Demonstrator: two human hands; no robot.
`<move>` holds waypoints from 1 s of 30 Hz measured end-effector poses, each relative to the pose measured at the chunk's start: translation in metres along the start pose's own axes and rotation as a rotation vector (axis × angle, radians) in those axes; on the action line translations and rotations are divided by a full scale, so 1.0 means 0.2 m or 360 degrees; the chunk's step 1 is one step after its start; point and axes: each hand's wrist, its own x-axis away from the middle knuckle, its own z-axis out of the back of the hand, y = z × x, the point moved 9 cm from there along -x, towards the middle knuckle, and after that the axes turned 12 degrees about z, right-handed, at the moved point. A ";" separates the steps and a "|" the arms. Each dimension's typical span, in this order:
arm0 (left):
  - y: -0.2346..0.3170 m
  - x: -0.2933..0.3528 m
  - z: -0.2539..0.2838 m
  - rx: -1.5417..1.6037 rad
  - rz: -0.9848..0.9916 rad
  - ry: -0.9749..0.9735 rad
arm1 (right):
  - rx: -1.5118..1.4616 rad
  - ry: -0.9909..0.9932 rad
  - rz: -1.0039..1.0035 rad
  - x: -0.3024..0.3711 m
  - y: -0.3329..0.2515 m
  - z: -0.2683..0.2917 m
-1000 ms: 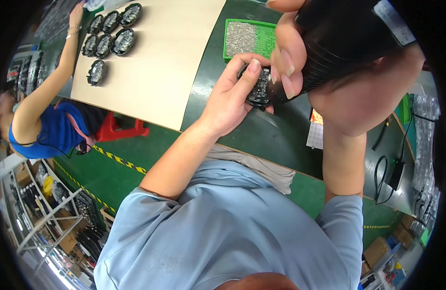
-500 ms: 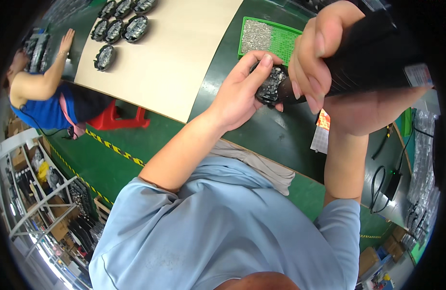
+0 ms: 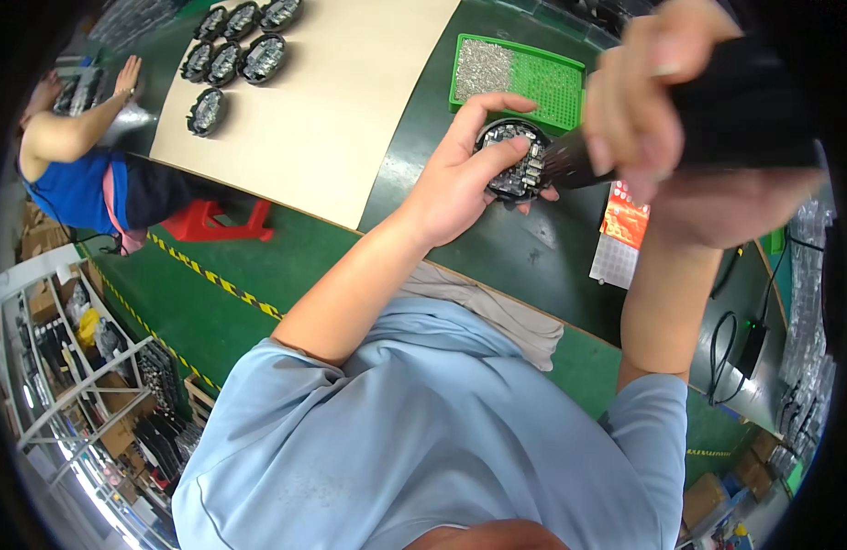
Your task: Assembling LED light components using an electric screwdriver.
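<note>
My left hand grips a round black housing with an exposed circuit board, thumb across its face and fingers around its rim. My right hand, blurred by motion, is wrapped around a thick black electric screwdriver. The tapered nose of the screwdriver points at the right edge of the housing. Whether its tip touches the board, I cannot tell. Just beyond my left hand lies a green perforated tray, its left part covered with small silvery screws.
Several similar round housings lie on a beige sheet at far left. An orange-and-white card lies below the right hand. A black adapter with cable sits at right. Another person works at left beside a red stool.
The housing has turned so that more of its board faces up. My right hand and the screwdriver have shifted to the right, uncovering more of the board, tray and card.
</note>
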 end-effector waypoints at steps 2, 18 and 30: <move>0.00 0.02 0.01 -0.0090 0.0006 0.0032 | 0.0184 -0.0105 0.0078 -0.01 -0.06 0.01; 0.22 0.27 -0.26 -0.1067 -0.0764 -0.0269 | 0.0874 0.0226 0.0527 -0.02 -0.24 0.24; 0.31 0.27 -0.28 -0.0517 -0.0663 -0.0303 | 0.0893 0.0059 0.0218 -0.02 -0.23 0.25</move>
